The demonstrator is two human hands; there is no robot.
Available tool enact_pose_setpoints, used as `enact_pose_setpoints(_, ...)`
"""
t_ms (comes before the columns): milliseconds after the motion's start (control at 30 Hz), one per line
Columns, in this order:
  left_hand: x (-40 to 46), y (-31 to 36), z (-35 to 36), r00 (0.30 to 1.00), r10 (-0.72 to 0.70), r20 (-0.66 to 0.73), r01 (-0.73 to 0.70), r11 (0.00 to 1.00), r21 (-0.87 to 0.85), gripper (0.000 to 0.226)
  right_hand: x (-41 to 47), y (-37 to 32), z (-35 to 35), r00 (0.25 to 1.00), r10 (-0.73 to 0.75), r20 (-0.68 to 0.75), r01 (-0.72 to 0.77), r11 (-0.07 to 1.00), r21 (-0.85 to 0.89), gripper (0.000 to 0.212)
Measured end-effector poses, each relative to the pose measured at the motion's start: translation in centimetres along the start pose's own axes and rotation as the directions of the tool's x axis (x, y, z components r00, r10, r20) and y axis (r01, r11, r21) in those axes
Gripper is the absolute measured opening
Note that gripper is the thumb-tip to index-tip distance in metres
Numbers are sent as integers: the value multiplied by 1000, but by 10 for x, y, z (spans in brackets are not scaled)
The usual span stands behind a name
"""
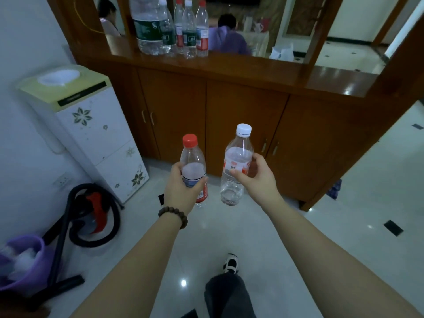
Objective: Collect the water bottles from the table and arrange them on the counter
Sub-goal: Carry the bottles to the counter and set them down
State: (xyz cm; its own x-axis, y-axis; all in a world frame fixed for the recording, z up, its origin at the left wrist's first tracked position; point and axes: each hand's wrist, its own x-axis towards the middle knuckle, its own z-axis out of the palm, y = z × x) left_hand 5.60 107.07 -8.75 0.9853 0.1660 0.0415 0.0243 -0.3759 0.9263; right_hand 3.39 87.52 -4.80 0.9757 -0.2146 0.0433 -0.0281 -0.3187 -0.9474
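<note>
A red-capped bottle [193,167] is clamped in the left hand [181,189] and a white-capped bottle [236,166] in the right hand [259,177], fingers wrapped mid-body and caps upright, presumably for standing beside the bottles [174,28] on the counter [229,65] beyond the fingertips.

Note the colours you see: the left bottle [193,171] has a red cap and red label; the right bottle [236,166] has a white cap and red-white label. The surface [252,65] is glossy brown wood. The water dispenser [91,134] is white with flower patterns and a pale yellow top.
</note>
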Motion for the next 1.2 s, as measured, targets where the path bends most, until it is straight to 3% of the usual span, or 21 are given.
enact_pose_setpoints(333, 225, 69, 65, 994, 101, -47, -103, 993, -53, 62, 245, -34, -1, 993, -114, -9, 114, 993, 13, 67)
enact_pose_setpoints(700, 436, 146, 80, 948, 288, -136, -298, 953, -60, 64, 453, -97, 9, 975, -207, -84, 208, 978, 10, 73)
enact_pose_setpoints(967, 583, 175, 113, 933, 359, -18, -359, 932, -50, 65, 578, -114, 27, 956, -184, -227, 188, 982, -4, 64)
enact_pose_setpoints(1200, 653, 177, 160, 926, 369, 80, -368, 930, -24, 60, 644, -100, 39, 943, -156, -293, 137, 987, -85, 61)
